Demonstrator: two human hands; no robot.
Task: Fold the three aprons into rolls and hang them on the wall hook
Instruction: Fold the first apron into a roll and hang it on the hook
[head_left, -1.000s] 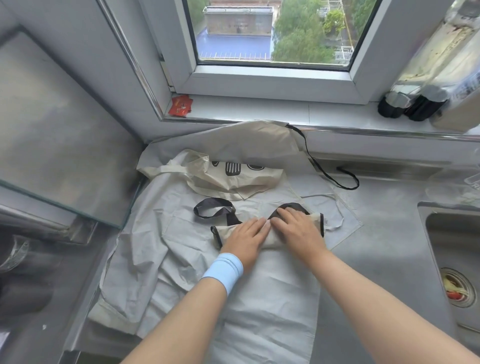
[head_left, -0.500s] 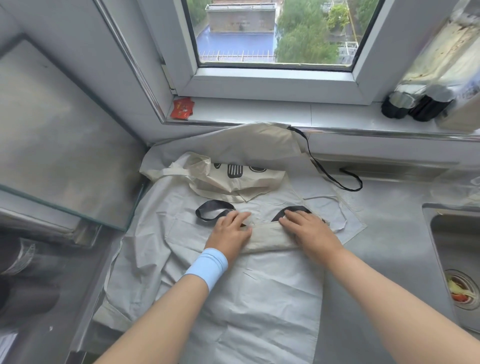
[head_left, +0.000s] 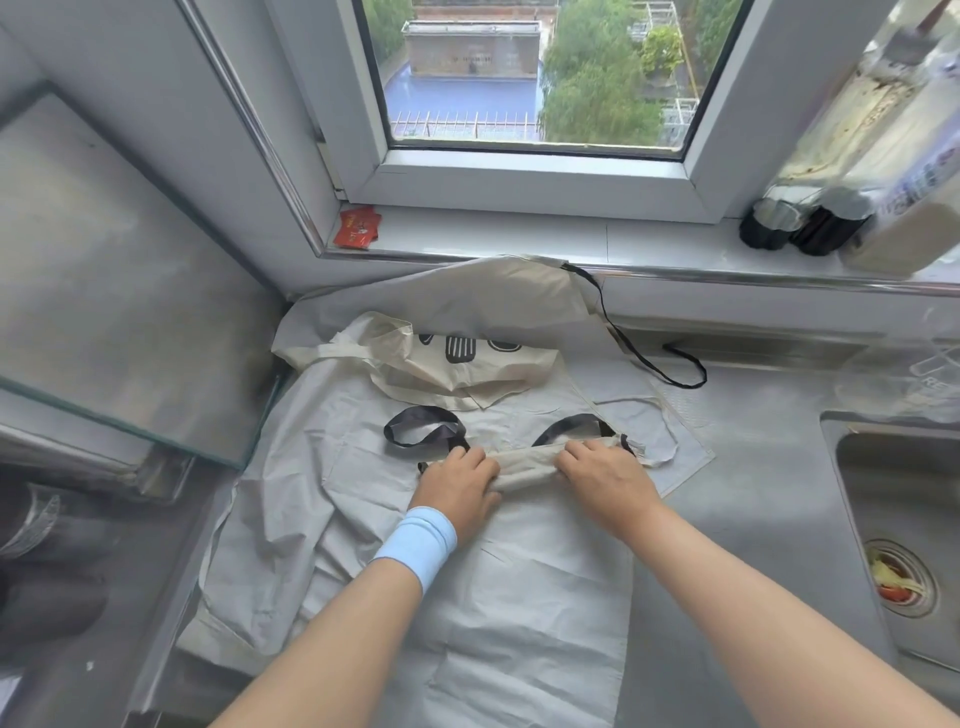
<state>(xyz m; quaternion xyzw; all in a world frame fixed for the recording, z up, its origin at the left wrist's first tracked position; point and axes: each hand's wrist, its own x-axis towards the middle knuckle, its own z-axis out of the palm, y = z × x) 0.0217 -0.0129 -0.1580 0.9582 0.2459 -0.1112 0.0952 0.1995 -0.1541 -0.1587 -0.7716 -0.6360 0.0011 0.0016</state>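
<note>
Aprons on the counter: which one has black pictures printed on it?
The crumpled cream apron behind the rolled apron; that one and the grey apron spread underneath show no print.

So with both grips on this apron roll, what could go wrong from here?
The black strap loop lies loose beside the apron roll and could get wound in unevenly. The roll sits on the spread grey apron, which may bunch and drag along. Between the left grip and right grip the middle is unheld and might slacken.

Pale blue wristband (head_left: 415, 542); left wrist
</note>
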